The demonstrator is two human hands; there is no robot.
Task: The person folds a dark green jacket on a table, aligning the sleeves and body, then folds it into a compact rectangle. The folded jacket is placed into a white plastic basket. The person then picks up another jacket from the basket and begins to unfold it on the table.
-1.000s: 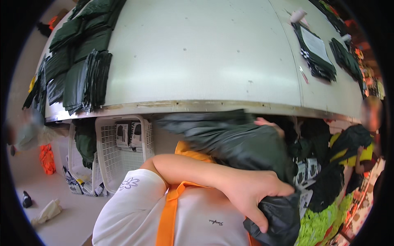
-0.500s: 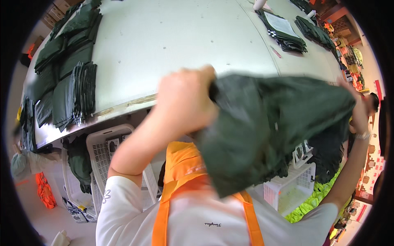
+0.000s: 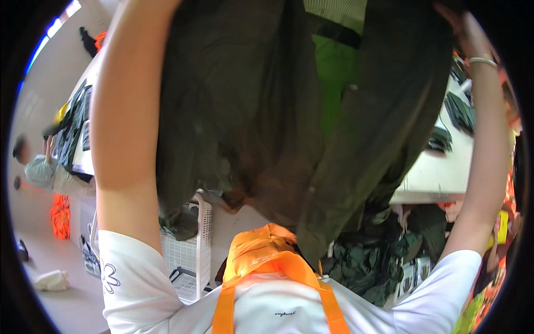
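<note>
White table (image 3: 439, 172) behind; your right hand (image 3: 463, 28), one o'clock, grips the dark garment (image 3: 250, 94); left hand unseen; spread evenly.

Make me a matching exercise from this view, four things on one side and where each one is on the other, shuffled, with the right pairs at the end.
Things
1. dark garment
2. apron
3. white basket
4. bracelet

Places
A. around the right wrist
B. low down, just left of the person's chest
C. worn over the white shirt
D. held up in front of the person

Right pairs: 1-D, 2-C, 3-B, 4-A
</note>
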